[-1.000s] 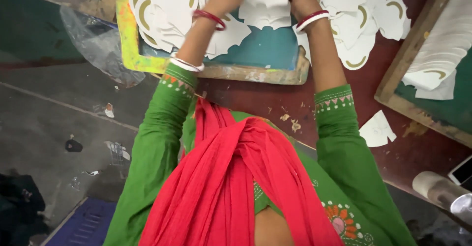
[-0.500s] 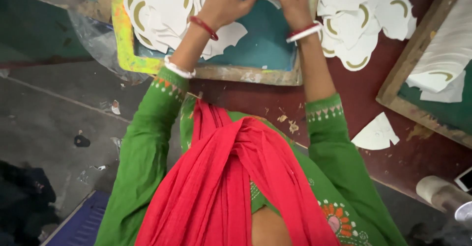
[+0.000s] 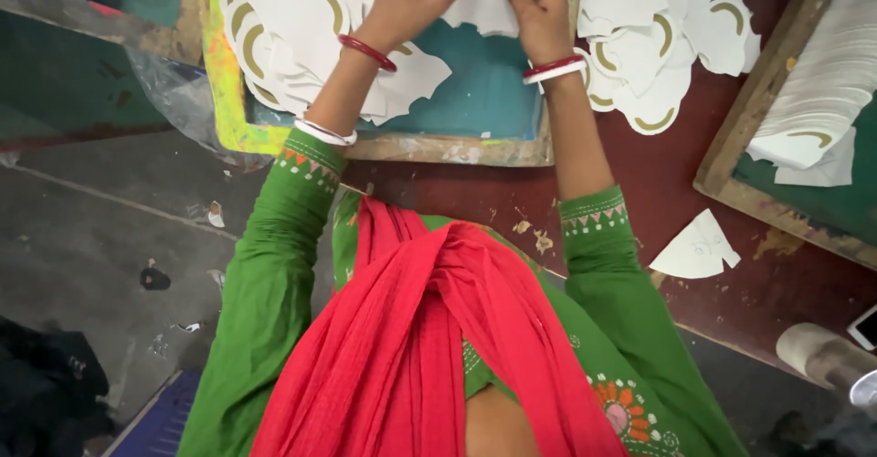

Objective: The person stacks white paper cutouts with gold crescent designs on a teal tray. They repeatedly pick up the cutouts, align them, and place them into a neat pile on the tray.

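- Left hand (image 3: 406,5) and right hand (image 3: 537,5) both pinch one white paper cutout (image 3: 489,9), fingers clamped on its edges.
- Cutout sits between the fingertips, over the teal printing frame (image 3: 484,91).
- Gold-crescent cutouts (image 3: 283,37) piled just left.

Top edge slices through both hands: the left hand (image 3: 411,5) loses its knuckles, the right hand (image 3: 539,5) its fingertips. The white sheet (image 3: 489,9) they pinch runs out of view too, so its full shape can't be told. The frame (image 3: 402,146) is cut off above. At the right edge, a second frame (image 3: 758,100) and its paper stack (image 3: 827,82) are clipped. Bottom right, a roll (image 3: 818,355) blurs out, its end lost.
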